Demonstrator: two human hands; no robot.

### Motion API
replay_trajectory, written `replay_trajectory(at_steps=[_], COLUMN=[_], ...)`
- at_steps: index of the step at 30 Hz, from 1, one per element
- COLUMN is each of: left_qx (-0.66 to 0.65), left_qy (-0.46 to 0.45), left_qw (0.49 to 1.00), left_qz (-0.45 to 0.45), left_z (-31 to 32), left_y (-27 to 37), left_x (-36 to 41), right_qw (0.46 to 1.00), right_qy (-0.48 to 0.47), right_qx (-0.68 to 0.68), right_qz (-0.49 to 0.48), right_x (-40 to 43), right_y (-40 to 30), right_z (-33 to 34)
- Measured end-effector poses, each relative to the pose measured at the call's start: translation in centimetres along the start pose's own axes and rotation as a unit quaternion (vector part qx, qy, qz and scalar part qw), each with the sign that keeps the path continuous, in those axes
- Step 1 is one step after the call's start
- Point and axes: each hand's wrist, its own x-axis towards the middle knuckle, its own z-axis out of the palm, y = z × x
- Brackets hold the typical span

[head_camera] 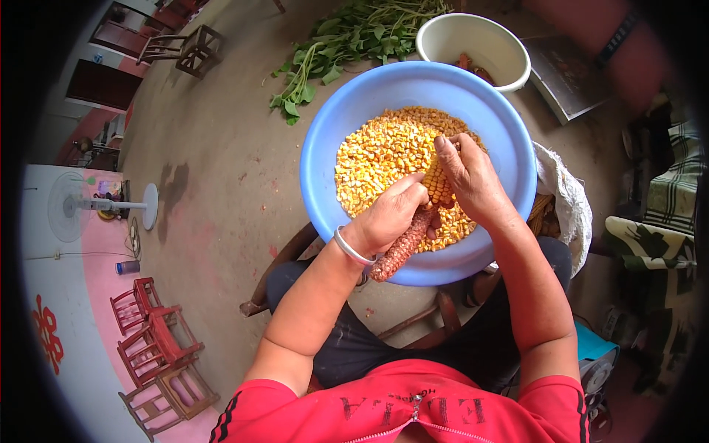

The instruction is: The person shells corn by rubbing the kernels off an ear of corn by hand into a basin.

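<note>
Both of my hands are over a blue plastic basin (316,144) holding a heap of loose yellow corn kernels (382,144). My right hand (471,177) is closed around a length of corn with yellow kernels (439,185) still in rows. My left hand (394,213), with a silvery bangle at the wrist, presses against its near side. Below the fingers a bare reddish corncob (404,246) slants down towards me, its end over the basin's near rim. Whether the bare cob and the kernelled part are one ear is hidden by the fingers.
Beyond the basin stand a pale tub (471,33) and leafy green stalks (354,33). A white woven sack (565,205) with corn ears adjoins its right side. A standing fan (111,205) and wooden chairs (160,343) are at left. My knees flank the basin.
</note>
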Motion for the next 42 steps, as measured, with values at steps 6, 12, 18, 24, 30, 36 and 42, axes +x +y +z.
replay_trajectory(at_steps=[6, 12, 18, 24, 30, 36, 42], left_qx=[-0.118, 0.022, 0.019, 0.145, 0.386, 0.142, -0.061], left_qy=[-0.021, -0.088, -0.134, -0.122, 0.007, -0.049, -0.092], left_qw=[0.991, 0.996, 0.990, 0.981, 0.918, 0.988, 0.992], left_qz=[-0.053, -0.018, -0.023, -0.047, 0.087, 0.044, -0.061], left_z=[0.0, 0.0, -1.1, -1.3, -0.7, -1.7, -0.5], left_y=[-0.6, 0.1, -0.3, -0.1, -0.9, -1.2, 0.2], left_x=[0.9, 0.7, 0.5, 0.6, 0.3, 1.0, 0.5], right_qw=[0.998, 0.998, 0.999, 0.998, 0.993, 0.997, 0.998], right_qy=[0.015, 0.004, -0.031, -0.045, -0.037, -0.043, -0.032], right_qx=[-0.053, -0.054, 0.007, -0.007, -0.108, -0.056, -0.045], right_qz=[0.003, 0.019, 0.034, 0.031, 0.007, 0.036, 0.016], right_x=[0.1, 0.6, 0.3, 0.3, 0.3, 0.4, 0.6], right_y=[0.0, 0.4, 0.1, 0.3, 0.3, 0.0, 0.7], right_z=[-0.3, -0.4, -0.6, -0.6, -0.1, -0.6, -0.6])
